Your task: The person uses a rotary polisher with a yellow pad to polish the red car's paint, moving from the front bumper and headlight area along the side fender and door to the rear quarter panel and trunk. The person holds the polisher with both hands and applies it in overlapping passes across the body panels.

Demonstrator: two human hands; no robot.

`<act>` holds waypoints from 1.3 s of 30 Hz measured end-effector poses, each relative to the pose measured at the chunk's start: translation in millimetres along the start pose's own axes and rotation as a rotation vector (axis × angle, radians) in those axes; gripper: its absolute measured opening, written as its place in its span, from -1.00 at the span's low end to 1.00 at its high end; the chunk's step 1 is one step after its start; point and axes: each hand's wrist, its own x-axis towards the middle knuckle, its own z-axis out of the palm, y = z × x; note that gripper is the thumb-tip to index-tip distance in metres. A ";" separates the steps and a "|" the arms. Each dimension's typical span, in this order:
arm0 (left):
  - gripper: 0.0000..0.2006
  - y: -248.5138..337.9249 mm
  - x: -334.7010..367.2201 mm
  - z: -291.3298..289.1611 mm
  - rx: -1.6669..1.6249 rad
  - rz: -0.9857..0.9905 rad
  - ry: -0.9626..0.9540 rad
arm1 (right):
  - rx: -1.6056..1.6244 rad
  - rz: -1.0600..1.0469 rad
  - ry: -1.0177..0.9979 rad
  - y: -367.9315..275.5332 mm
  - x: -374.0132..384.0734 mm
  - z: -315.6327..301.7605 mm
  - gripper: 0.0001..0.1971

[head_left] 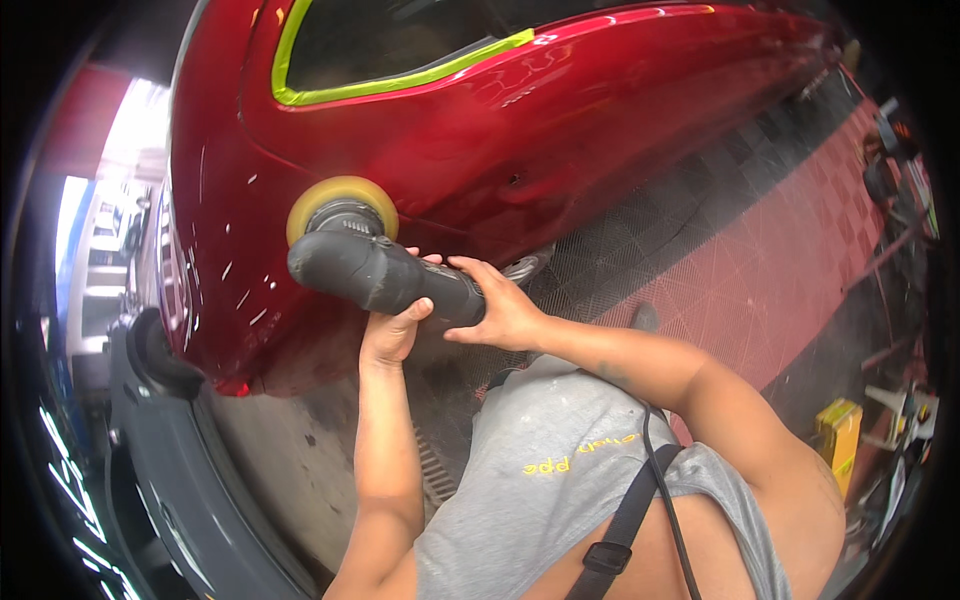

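Note:
Both my hands are closed around a black power polisher. My left hand grips the body from below, its thumb along the near side and some fingertips showing past the far side. My right hand wraps the rear end of the body, fingers over the top and thumb underneath. The polisher's round yellow pad lies against the red car panel, below the corner of a dark window. Yellow-green masking tape borders that window. The pad's contact face is hidden.
A black cord runs over my grey shirt beside a dark strap. To the lower left is a dark grey bumper-like part. A yellow box stands at the right among clutter. Red and dark tiles cover the floor.

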 end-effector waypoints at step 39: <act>-0.38 27.7 0.2 -16.8 0.201 -0.105 -0.086 | 0.204 0.234 0.323 -53.9 13.7 87.6 0.04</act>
